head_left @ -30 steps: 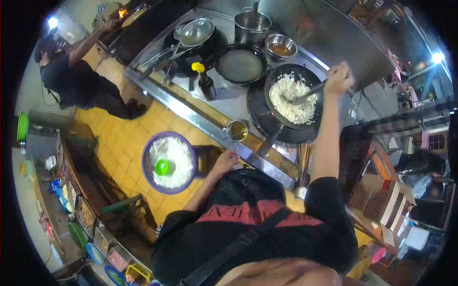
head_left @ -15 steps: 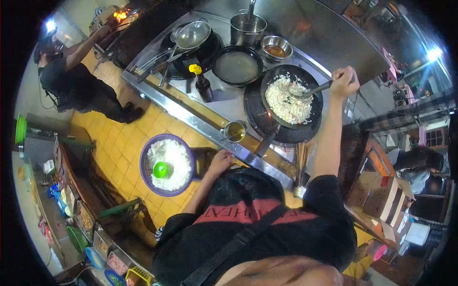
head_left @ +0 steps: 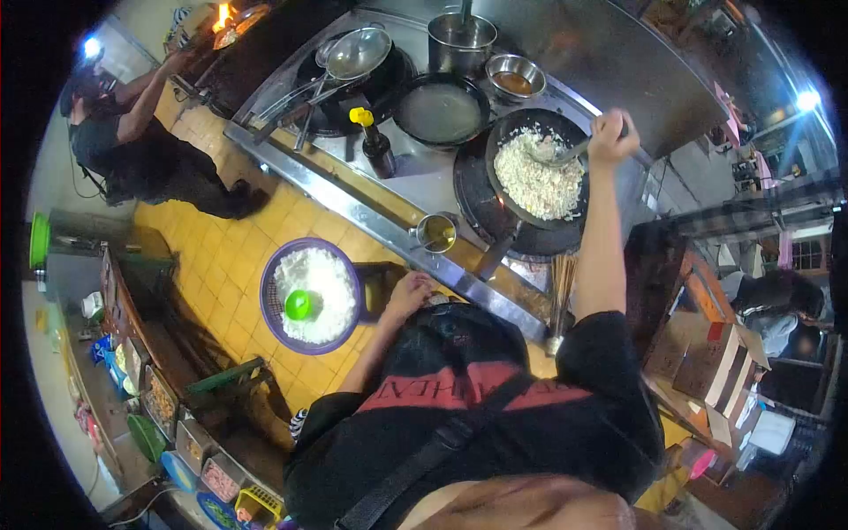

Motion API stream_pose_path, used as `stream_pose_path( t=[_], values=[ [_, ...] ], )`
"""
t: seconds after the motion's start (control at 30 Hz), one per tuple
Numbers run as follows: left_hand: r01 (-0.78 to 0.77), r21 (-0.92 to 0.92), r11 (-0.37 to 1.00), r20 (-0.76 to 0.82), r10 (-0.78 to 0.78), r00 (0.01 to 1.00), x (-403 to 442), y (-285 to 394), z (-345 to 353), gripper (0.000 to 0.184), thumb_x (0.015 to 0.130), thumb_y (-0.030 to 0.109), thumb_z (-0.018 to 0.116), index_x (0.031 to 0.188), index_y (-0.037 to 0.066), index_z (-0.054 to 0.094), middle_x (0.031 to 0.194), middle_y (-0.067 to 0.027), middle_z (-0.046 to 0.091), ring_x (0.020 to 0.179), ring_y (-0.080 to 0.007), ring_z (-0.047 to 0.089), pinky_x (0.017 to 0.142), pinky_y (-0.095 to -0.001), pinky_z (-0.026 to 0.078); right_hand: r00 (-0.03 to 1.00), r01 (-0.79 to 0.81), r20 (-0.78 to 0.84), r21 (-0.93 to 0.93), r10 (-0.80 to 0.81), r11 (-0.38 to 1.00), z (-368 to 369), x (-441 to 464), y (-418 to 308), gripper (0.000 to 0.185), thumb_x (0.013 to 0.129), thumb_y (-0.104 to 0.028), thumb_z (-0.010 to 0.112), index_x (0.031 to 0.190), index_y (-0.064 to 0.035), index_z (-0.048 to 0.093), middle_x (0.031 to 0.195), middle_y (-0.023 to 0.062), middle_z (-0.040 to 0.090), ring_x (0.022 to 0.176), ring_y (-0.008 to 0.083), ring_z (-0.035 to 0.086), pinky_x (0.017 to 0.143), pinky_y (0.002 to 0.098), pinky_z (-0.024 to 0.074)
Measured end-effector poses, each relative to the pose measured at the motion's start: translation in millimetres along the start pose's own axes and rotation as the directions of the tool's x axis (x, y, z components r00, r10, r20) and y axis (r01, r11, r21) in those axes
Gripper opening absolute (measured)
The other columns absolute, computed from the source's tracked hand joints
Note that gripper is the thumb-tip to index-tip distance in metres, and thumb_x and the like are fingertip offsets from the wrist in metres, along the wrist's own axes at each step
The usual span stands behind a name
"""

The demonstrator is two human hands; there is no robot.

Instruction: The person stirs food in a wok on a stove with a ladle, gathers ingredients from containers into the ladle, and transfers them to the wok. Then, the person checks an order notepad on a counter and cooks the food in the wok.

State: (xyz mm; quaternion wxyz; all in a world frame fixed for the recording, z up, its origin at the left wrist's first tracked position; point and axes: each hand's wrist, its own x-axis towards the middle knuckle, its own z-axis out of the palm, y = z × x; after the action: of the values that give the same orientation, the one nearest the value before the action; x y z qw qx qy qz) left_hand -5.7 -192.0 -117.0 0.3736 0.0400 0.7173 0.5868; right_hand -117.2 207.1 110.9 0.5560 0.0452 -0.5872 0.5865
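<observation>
While the right hand closes round a dark-handled metal ladle, low sweeps should best turn the white rice in the round black wok; the left hand's grip is unclear

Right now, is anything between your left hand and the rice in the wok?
Yes: the stove's metal front edge runs between the left hand and the rice, and the metal cup stands close beside that path.
</observation>
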Motion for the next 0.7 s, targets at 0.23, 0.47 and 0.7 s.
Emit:
stream_pose_path(
  t=[0.23,0.47,0.7],
  values=[
    [0.023,-0.015,1.000,0.002,-0.023,1.000,-0.6,9.6,4.9,0.032,0.085,0.019,0.059,0.111,0.002,0.050,0.091,-0.0057,0.061,0.078,-0.0120,0.057,0.062,-0.0243,0.046,0.998,-0.013,-0.059,-0.433,-0.015,0.901,-1.2,3.0,-12.1,0.027,0.083,-0.018,0.059,0.067,0.0032,0.054,0.053,-0.0011,0.047,0.046,0.0064,0.040,0.041,0.0242,0.0321],
    [-0.007,-0.099,0.995,-0.004,0.007,1.000,1.2,0.5,3.5,0.032,0.083,0.020,0.060,0.105,-0.003,0.052,0.088,-0.0099,0.061,0.077,-0.0155,0.058,0.066,-0.0272,0.047,0.996,-0.086,-0.055,-0.388,0.070,0.918,3.4,3.4,-8.6,0.029,0.084,-0.019,0.055,0.067,0.0045,0.056,0.052,0.0024,0.050,0.050,0.0076,0.045,0.045,0.0253,0.0347],
    [-0.039,-0.037,0.999,-0.066,0.036,0.997,4.6,-23.0,-3.6,0.030,0.086,0.019,0.058,0.111,0.004,0.050,0.090,-0.0050,0.061,0.075,-0.0127,0.058,0.063,-0.0255,0.047,0.989,-0.143,-0.059,-0.589,0.135,0.796,-6.5,8.8,-14.9,0.030,0.081,-0.023,0.054,0.068,0.0043,0.058,0.050,0.0101,0.051,0.049,0.0151,0.047,0.049,0.0321,0.0382]
  ],
)
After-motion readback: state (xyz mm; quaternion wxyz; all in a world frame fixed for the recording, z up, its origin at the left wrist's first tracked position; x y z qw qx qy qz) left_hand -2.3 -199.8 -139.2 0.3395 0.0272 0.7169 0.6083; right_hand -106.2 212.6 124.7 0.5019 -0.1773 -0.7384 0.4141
